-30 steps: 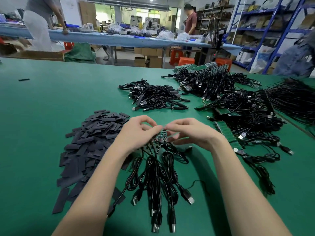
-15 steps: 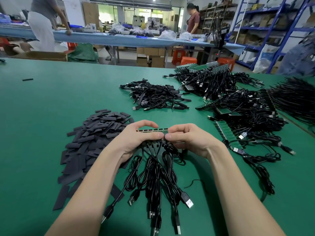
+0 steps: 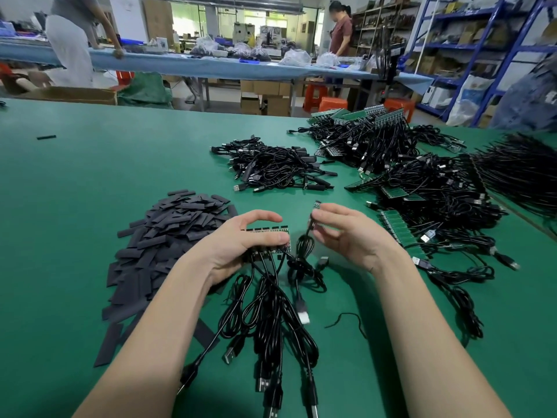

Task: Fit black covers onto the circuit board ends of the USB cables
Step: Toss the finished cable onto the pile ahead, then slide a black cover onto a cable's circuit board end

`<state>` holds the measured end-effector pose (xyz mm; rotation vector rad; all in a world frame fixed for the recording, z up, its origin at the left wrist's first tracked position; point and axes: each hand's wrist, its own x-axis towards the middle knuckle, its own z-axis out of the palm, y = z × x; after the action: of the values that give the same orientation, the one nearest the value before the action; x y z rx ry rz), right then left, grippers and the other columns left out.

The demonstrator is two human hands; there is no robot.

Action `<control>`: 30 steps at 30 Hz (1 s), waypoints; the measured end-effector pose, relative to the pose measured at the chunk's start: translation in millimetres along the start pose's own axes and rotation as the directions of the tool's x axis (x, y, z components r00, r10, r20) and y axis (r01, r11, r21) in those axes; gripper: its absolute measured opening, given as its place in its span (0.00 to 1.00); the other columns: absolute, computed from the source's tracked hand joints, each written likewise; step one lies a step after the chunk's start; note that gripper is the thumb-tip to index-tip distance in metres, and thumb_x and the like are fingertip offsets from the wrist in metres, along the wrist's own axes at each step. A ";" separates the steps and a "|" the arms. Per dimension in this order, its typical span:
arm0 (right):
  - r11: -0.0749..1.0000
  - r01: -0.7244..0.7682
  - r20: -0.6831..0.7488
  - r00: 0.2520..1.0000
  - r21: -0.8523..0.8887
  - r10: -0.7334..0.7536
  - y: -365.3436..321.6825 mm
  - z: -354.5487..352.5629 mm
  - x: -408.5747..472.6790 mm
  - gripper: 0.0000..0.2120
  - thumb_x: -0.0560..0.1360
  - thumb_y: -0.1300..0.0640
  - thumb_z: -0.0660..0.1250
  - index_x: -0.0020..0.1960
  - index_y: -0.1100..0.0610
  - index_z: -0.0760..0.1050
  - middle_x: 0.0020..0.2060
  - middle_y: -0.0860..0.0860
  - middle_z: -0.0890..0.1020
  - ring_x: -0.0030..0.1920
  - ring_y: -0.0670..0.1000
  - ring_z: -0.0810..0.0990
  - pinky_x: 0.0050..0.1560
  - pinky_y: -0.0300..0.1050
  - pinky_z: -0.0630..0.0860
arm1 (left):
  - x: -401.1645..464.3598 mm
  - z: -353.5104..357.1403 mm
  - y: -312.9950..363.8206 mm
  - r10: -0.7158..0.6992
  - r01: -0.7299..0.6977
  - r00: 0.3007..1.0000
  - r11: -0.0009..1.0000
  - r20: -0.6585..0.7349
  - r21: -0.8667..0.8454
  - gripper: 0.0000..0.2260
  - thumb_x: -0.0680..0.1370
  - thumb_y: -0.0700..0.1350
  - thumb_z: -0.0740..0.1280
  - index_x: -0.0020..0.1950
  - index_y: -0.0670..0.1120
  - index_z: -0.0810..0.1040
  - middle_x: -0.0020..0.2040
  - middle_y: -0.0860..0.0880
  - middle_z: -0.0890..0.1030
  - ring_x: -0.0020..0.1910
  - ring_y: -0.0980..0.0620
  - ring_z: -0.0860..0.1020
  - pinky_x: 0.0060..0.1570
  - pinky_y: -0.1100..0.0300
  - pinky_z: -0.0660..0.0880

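My left hand (image 3: 241,242) grips a green circuit board strip (image 3: 268,230) with several black USB cables (image 3: 271,315) hanging from it toward me. My right hand (image 3: 349,233) pinches one single cable's small board end (image 3: 315,206), held apart from the strip, its coiled cable (image 3: 304,254) dangling below. A heap of flat black covers (image 3: 168,236) lies on the green table just left of my left hand.
Piles of black cables lie beyond: one pile (image 3: 271,167) at centre, bigger piles with green board strips (image 3: 401,233) to the right. The green table (image 3: 75,191) is bare at left. Two people stand at a blue bench (image 3: 211,64) behind.
Both hands held the board strip together before; now the right hand has pulled one cable's board end off the strip and moved it right and up.
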<state>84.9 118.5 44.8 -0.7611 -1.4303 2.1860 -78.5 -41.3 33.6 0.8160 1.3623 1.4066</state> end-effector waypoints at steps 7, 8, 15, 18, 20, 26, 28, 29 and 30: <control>0.904 0.386 -0.258 0.868 -0.184 -0.423 -10.8 12.5 4.8 0.06 0.73 0.65 0.76 0.43 0.57 0.81 0.36 0.48 0.82 0.42 0.50 0.82 0.46 0.44 0.83 | 4.7 7.9 1.8 0.166 -0.063 0.968 0.889 -0.191 0.453 0.33 0.58 0.55 0.85 0.59 0.55 0.78 0.52 0.53 0.86 0.53 0.56 0.84 0.67 0.53 0.73; 0.892 0.396 -0.234 0.866 -0.221 -0.442 -13.2 16.5 4.4 0.06 0.73 0.65 0.76 0.43 0.57 0.81 0.36 0.48 0.82 0.42 0.49 0.82 0.47 0.45 0.83 | 5.3 10.6 1.9 0.279 -0.096 0.929 0.816 -0.243 0.570 0.30 0.61 0.56 0.84 0.60 0.56 0.78 0.54 0.57 0.85 0.55 0.58 0.82 0.64 0.57 0.73; 0.944 0.280 -0.181 0.933 -0.176 -0.311 -15.3 36.7 5.0 0.07 0.73 0.66 0.76 0.46 0.58 0.80 0.37 0.50 0.81 0.39 0.50 0.80 0.47 0.43 0.83 | 19.8 50.2 3.1 0.473 -0.360 0.823 0.863 -0.315 0.356 0.08 0.78 0.42 0.72 0.57 0.46 0.80 0.53 0.53 0.84 0.51 0.63 0.81 0.53 0.68 0.76; 0.952 0.210 -0.198 0.946 -0.222 -0.255 -19.3 39.3 5.1 0.07 0.72 0.64 0.77 0.46 0.57 0.80 0.37 0.51 0.82 0.31 0.45 0.79 0.43 0.39 0.79 | 25.7 59.9 -1.5 0.418 -0.365 0.828 0.908 -0.374 0.208 0.04 0.79 0.39 0.71 0.53 0.44 0.81 0.48 0.51 0.84 0.45 0.63 0.82 0.46 0.71 0.75; 0.957 0.184 -0.179 0.957 -0.226 -0.226 -22.9 41.8 4.1 0.07 0.72 0.65 0.77 0.46 0.58 0.81 0.35 0.51 0.82 0.30 0.46 0.77 0.39 0.37 0.79 | 28.8 60.7 -3.1 0.398 -0.367 0.828 0.917 -0.395 0.156 0.05 0.78 0.40 0.71 0.53 0.46 0.79 0.47 0.51 0.84 0.41 0.64 0.82 0.42 0.72 0.75; 0.853 0.146 -0.083 0.973 -0.502 -0.215 -36.6 47.4 -9.9 0.18 0.72 0.53 0.78 0.60 0.52 0.79 0.50 0.50 0.85 0.47 0.47 0.82 0.49 0.42 0.79 | 33.0 68.3 -4.9 0.344 -0.371 0.832 0.928 -0.435 0.023 0.05 0.80 0.39 0.70 0.52 0.48 0.78 0.47 0.45 0.84 0.45 0.52 0.82 0.54 0.54 0.79; 0.724 0.225 -0.104 0.919 -0.652 -0.379 -43.6 53.9 -14.6 0.23 0.72 0.48 0.78 0.64 0.48 0.77 0.55 0.47 0.82 0.55 0.45 0.81 0.56 0.43 0.77 | 33.0 72.1 -6.6 0.347 -0.388 0.830 0.921 -0.436 -0.005 0.04 0.79 0.40 0.71 0.50 0.48 0.78 0.46 0.47 0.82 0.44 0.54 0.81 0.55 0.52 0.80; 0.635 0.301 -0.076 0.865 -0.711 -0.496 -46.4 60.7 -16.4 0.22 0.72 0.48 0.77 0.63 0.47 0.77 0.55 0.45 0.82 0.56 0.43 0.80 0.56 0.41 0.76 | 32.9 73.4 -6.8 0.354 -0.400 0.831 0.916 -0.428 -0.018 0.04 0.79 0.40 0.72 0.49 0.47 0.78 0.45 0.49 0.82 0.42 0.57 0.81 0.53 0.54 0.80; 0.525 0.379 -0.007 0.806 -0.762 -0.592 -48.7 71.0 -17.1 0.18 0.73 0.48 0.76 0.61 0.46 0.78 0.54 0.43 0.82 0.55 0.41 0.79 0.56 0.38 0.75 | 32.4 74.5 -6.4 0.366 -0.409 0.833 0.912 -0.415 -0.017 0.04 0.78 0.38 0.72 0.48 0.46 0.78 0.43 0.49 0.82 0.39 0.59 0.80 0.50 0.56 0.80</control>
<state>54.5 77.5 116.2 -0.7210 -2.0749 0.9733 -17.2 12.5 33.1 0.7883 1.4631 2.0422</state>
